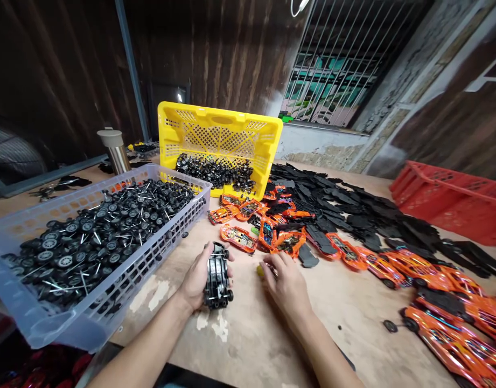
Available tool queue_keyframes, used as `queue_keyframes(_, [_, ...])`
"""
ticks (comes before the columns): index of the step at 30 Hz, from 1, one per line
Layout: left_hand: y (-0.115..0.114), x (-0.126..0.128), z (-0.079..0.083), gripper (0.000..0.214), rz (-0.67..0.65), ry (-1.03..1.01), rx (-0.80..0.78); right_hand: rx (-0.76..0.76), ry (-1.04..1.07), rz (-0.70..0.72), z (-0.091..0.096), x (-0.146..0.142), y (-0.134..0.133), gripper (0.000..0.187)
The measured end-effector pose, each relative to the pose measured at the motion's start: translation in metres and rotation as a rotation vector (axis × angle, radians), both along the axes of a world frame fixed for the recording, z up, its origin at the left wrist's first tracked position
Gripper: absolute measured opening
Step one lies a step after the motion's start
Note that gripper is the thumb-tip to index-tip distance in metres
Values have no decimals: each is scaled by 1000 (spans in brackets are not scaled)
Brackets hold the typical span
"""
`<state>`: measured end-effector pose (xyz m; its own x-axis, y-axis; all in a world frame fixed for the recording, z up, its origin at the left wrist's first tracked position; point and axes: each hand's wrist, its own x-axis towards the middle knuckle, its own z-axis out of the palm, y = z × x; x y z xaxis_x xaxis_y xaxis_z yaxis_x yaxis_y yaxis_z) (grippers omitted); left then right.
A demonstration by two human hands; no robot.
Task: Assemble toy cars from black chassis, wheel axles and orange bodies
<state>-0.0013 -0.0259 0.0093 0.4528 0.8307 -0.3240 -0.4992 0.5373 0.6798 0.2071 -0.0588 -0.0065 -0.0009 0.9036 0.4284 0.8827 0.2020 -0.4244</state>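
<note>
The left hand (197, 280) lies palm up on the worn wooden table (248, 334), its fingers wrapped around a black plastic toy-car chassis with small black wheels at both ends (218, 275). The chassis runs lengthwise along the palm, just in front of the person and near the table's front edge. The right hand (286, 283) rests palm down on the table close beside it, fingers loosely bent, with the fingertips at a small yellow piece (259, 271). Whether it grips that piece I cannot tell. To the left, a clear plastic mesh basket (33, 323) is heaped with black wheels on thin metal axles (98, 237). Behind the hands, a yellow plastic lattice crate (219, 132) stands tipped on its side with more black wheel sets (215, 171) in it. Orange toy-car shells (238, 238) lie scattered just beyond the hands. A broad heap of flat black base plates (353, 210) spreads to the right of them. Orange cars with wheels on (445, 323) lie along the right edge, and a single loose black wheel (390, 325) sits near them. A red plastic crate (453, 199) stands at the far right, and a metal flask with a beige cap (115, 151) stands behind the basket.
</note>
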Motion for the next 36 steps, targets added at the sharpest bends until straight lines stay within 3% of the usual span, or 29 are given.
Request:
queue_keyframes(4, [4, -1, -3, 53, 250, 5, 85, -23, -153, 75, 7, -28, 43, 19])
queue_keyframes(8, [9, -11, -3, 63, 332, 84, 123, -29, -93, 88, 15, -46, 67, 19])
queue_keyframes(11, [12, -19, 0, 65, 409, 114, 146, -38, 121, 117, 17, -42, 52, 31])
queue_keyframes(15, [10, -17, 3, 71, 525, 202, 185, -258, 377, 104, 9, -37, 14, 30])
queue_keyframes(19, [4, -9, 0, 78, 479, 294, 257, -160, 144, -90, 2, -56, -9, 33])
queue_keyframes(23, [2, -6, -5, 85, 442, 357, 240, -151, 23, -57, 3, -73, -10, 35])
queue_keyframes(25, [3, -7, -6, 83, 457, 395, 220, -137, 155, -11, 5, -70, -9, 34])
queue_keyframes(31, [-3, -4, -3, 79, 415, 514, 240, -168, 956, 275, 11, -62, -14, 45])
queue_keyframes(36, [-6, 2, -4, 71, 419, 509, 386, -173, 1058, 342, -3, -78, -17, 41])
